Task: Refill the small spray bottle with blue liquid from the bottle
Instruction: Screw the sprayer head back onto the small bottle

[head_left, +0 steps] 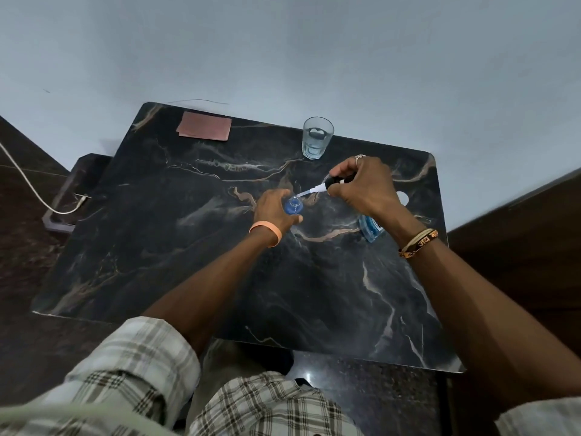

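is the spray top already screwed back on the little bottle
No, the small spray bottle in the left hand shows an open mouth, and the right hand holds the spray top beside it.

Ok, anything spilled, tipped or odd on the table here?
No spill shows. The left hand steadies the small spray bottle, open; the right hand holds its spray head out. The blue bottle is mostly hidden behind the right wrist.

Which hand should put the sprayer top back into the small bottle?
Right. The right hand holds the sprayer top, its tube aimed at the open neck; the left hand steadies the small spray bottle.
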`<act>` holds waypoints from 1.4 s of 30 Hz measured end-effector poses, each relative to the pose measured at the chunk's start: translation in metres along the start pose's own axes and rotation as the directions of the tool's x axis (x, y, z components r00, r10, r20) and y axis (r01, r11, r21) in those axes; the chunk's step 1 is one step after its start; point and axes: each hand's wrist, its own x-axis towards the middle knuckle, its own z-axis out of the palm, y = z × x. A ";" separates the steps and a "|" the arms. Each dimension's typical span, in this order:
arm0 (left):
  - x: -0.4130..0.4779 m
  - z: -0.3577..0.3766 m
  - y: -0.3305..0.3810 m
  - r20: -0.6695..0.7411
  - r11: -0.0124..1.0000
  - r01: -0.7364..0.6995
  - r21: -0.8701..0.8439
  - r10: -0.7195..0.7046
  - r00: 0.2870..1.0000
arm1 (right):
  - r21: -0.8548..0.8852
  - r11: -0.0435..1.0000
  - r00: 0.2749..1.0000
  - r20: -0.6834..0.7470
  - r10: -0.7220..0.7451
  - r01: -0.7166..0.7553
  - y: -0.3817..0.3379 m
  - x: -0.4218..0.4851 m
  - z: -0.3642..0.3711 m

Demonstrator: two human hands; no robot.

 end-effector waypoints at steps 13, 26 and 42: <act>0.006 0.006 -0.004 0.019 0.999 0.015 0.031 -0.016 1.000 | -0.244 0.961 0.990 0.088 -0.114 0.133 -0.013 0.016 0.022; 0.011 0.009 -0.008 0.026 0.999 0.034 0.002 -0.034 0.999 | -0.382 0.888 0.953 0.257 -0.163 0.255 -0.016 0.032 0.068; 0.016 0.006 -0.014 0.023 0.998 0.024 0.064 -0.025 0.999 | -0.417 0.868 0.935 0.328 -0.132 0.269 -0.002 0.038 0.099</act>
